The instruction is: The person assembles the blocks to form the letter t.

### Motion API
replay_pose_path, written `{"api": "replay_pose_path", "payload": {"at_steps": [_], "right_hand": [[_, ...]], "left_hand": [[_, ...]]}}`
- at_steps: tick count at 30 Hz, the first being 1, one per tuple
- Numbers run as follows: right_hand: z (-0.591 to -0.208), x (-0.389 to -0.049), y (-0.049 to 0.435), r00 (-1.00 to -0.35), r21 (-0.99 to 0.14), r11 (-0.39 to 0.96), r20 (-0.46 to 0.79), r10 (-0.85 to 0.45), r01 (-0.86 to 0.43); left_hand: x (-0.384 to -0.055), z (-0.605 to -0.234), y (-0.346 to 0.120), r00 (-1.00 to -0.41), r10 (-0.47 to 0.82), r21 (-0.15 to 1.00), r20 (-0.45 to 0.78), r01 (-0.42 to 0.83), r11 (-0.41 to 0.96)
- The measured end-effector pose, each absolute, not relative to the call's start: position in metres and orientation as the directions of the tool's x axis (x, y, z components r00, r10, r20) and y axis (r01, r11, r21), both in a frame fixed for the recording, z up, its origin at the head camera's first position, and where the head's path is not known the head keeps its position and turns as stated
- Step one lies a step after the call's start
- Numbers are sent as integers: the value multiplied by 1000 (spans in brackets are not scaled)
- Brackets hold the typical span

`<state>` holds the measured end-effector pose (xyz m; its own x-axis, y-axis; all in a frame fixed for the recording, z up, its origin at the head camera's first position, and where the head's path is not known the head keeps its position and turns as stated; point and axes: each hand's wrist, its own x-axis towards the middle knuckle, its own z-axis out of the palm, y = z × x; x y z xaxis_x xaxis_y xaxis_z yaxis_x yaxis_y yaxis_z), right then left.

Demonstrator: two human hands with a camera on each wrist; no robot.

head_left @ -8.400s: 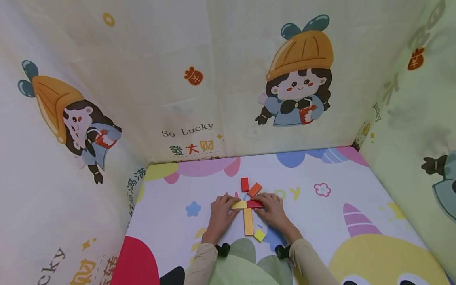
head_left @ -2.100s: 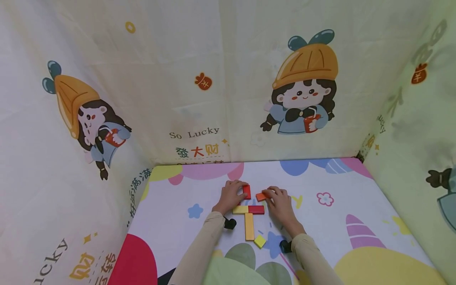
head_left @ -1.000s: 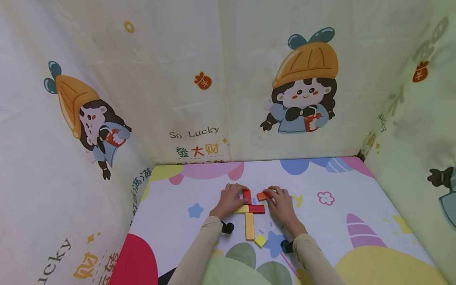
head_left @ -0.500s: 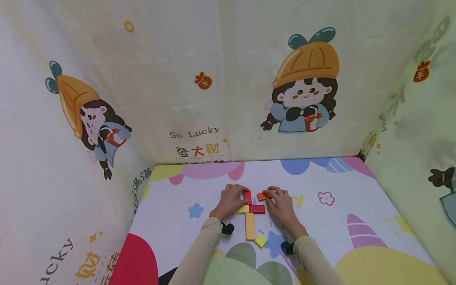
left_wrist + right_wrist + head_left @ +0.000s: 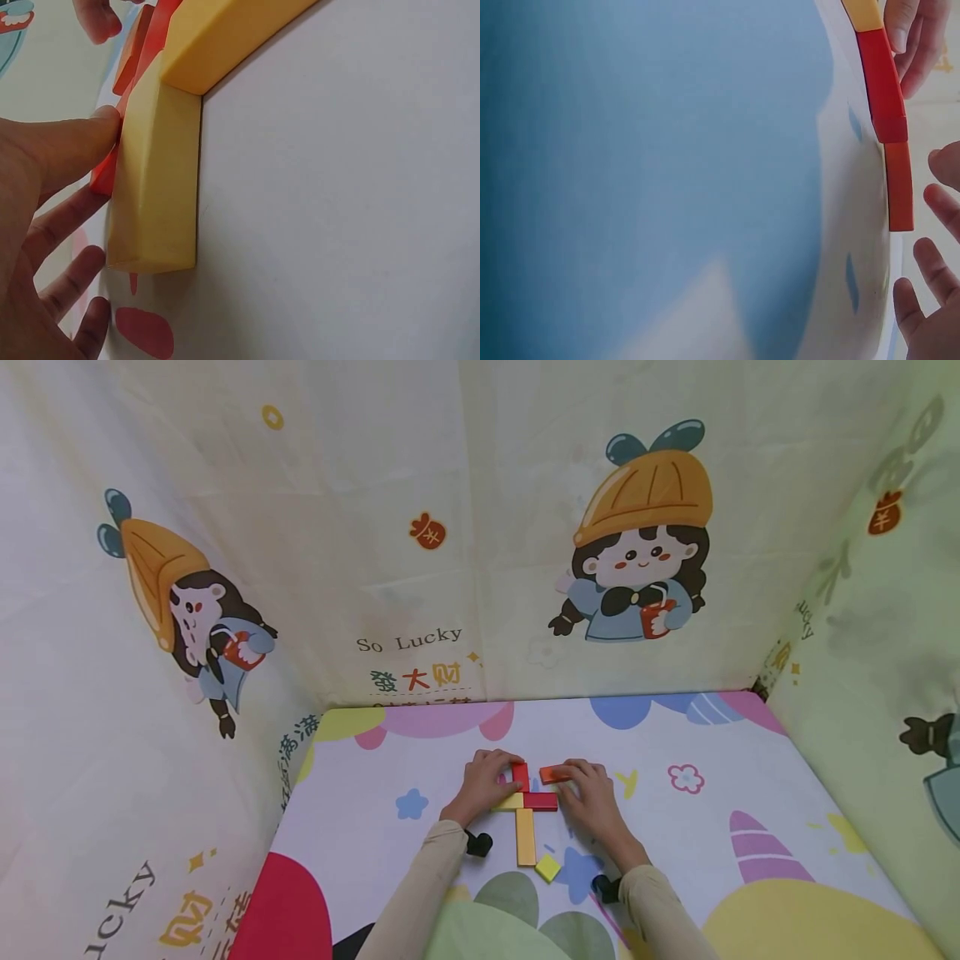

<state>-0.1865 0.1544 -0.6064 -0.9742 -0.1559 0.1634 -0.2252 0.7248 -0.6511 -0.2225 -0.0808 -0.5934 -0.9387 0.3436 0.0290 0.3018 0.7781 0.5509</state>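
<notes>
Just below frame centre, the red block (image 5: 522, 772) is pinched by the left hand (image 5: 483, 782); rightward, the right hand (image 5: 594, 795) is held at the orange block (image 5: 549, 774), fingers apart. If overpushed, the adjoining pale yellow block (image 5: 507, 802) could be knocked askew.

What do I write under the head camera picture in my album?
Left hand pinches a bright red block; right hand is beside an orange block.
</notes>
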Motion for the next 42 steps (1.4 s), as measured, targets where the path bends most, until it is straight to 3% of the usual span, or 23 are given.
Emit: {"api": "replay_pose_path", "payload": {"at_steps": [16,26,42], "right_hand": [[-609,-181,156,-966,-675,691,173,-194,-259],[-615,-180,159,-923,-651,657,224,-312,-380],[-616,-178,158,-940,-642,694,138,-312,-325]], "left_hand": [[-211,-598,-87,-949,309,577,60,286,765],[-195,-605,-92,-963,260,630,76,248,736],[-195,-618,-93,-956,248,655,156,288,698]]}}
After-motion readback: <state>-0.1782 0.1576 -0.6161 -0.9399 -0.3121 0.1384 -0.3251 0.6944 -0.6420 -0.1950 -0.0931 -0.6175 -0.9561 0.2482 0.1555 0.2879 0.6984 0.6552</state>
